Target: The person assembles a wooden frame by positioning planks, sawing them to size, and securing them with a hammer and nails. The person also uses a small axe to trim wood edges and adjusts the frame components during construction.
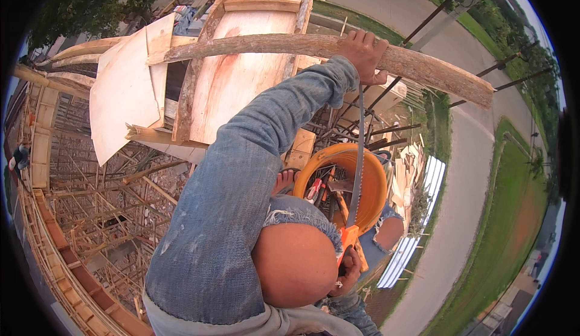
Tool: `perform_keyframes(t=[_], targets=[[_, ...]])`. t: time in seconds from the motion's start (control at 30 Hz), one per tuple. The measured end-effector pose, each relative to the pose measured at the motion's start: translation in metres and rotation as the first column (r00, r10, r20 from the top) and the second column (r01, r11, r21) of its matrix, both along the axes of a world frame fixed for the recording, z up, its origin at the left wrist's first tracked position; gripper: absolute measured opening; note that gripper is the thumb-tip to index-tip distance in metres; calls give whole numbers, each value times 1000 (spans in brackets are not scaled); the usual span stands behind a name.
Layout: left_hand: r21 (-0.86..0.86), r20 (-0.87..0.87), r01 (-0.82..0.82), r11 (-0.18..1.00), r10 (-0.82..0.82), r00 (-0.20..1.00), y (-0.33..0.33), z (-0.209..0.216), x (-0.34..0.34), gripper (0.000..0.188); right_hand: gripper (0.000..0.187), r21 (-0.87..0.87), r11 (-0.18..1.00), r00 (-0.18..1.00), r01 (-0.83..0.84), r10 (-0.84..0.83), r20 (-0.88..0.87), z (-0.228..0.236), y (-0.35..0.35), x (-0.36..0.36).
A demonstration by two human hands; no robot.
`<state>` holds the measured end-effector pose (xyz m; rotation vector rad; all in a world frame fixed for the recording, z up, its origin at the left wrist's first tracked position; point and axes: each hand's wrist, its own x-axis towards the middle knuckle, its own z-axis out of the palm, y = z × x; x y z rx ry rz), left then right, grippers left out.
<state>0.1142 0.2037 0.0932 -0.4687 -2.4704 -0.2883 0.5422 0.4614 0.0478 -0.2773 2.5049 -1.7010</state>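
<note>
Closest to the camera, one right hand (pixel 347 271) clasps the orange handle of one handsaw (pixel 359 176), its toothed blade pointing up past one orange bucket (pixel 379 185) of tools. The saw looks light, its thin blade springy and sharp along the edge, so the handle is the place to hold it. Whether the tip touches the wood is hard to tell from above.

Beyond, one left hand (pixel 364 57) grips one bark-covered timber (pixel 266 45) from above, right of its middle; the length lies across one framed panel (pixel 238 94) and juts out well to the right. It appears stiff and fairly heavy, with rough bark offering good purchase, best held near the middle for balance. The panel shows two long side battens and one crosspiece at its far end; one pale plywood sheet (pixel 121 97) sits to the left. Farther off runs a grey road (pixel 450 215).
</note>
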Motion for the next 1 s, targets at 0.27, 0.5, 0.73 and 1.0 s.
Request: perform_keyframes(t=[0.27,0.5,0.73,1.0], targets=[[71,-77,88,994,-82,994,33,-17,-15,62,74,-65,978,934,196,-166,317,-17,67,67],[108,-74,21,994,-13,997,22,-19,-9,62,84,-90,959,960,270,-275,-47,54,42,-19],[25,148,79,997,-81,986,10,4,-7,62,79,-373,873,874,314,-419,-247,82,24,-67],[-63,234,144,988,-126,964,7,17,-12,57,74,-340,917,917,209,-305,-257,70,16,-76]])
